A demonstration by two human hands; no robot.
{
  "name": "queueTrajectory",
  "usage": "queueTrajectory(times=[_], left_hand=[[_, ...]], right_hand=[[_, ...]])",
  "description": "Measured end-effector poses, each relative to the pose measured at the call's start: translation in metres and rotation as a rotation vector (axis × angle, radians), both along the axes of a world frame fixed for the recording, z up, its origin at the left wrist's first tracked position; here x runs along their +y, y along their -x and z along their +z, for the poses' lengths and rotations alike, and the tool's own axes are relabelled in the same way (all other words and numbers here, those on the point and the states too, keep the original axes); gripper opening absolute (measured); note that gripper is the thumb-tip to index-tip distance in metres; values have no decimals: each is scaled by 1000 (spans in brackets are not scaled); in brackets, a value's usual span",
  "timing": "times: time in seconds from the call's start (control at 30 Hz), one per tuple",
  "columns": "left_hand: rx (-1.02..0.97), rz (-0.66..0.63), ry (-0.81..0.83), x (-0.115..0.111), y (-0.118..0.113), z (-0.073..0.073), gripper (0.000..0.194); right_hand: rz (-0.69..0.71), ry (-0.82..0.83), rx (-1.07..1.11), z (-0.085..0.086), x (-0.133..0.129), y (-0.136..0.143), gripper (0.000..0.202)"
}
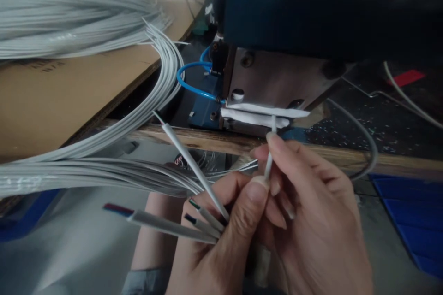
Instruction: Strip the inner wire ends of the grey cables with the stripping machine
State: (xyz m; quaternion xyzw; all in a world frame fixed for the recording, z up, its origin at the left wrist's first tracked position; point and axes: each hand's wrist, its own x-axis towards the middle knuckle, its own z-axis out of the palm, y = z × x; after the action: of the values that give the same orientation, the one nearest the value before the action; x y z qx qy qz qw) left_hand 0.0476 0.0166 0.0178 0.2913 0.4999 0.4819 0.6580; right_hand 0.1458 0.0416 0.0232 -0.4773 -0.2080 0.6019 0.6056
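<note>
My right hand [318, 221] pinches a thin grey cable [270, 147] between thumb and forefinger, its tip pushed up into the white-padded slot [256, 115] of a metal machine head [277, 78]. My left hand [221, 239] supports the same cable with its thumb and grips several more grey cable ends [180, 226] that fan out to the left, their coloured inner wires showing at the tips. One cable end [183, 152] points up and left toward the bench edge.
A big bundle of grey cables [86, 166] sweeps from the cardboard-covered bench [51, 97] down past my left hand. A blue air hose [190, 83] loops beside the machine. A wooden bench edge [207, 140] runs across. Blue crates [408, 212] sit lower right.
</note>
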Motion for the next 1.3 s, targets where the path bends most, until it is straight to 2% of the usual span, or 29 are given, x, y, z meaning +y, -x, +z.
queueTrajectory(times=[0.17, 0.43, 0.57, 0.83, 1.0, 1.07, 1.2, 1.3], left_hand=[[89, 29, 16, -1, 1, -1, 37], [106, 44, 82, -2, 5, -7, 31], [51, 78, 100, -3, 3, -5, 29], [-178, -12, -9, 5, -2, 1, 22], [-109, -60, -47, 8, -1, 5, 30], [-158, -61, -38, 8, -3, 5, 30], [-270, -59, 7, 5, -4, 0, 26], [-162, -124, 36, -1, 3, -10, 39]], right_hand=[[81, -13, 40, -4, 0, -5, 17], [24, -24, 1, 0, 2, -3, 22], [47, -19, 4, 0, 4, -3, 20], [68, -39, 29, 0, 4, -5, 21], [79, -41, 38, -2, 4, -4, 18], [85, -40, 15, -3, 3, -4, 18], [5, -13, -72, -2, 1, -5, 26], [40, 34, -138, -1, -6, -6, 30]])
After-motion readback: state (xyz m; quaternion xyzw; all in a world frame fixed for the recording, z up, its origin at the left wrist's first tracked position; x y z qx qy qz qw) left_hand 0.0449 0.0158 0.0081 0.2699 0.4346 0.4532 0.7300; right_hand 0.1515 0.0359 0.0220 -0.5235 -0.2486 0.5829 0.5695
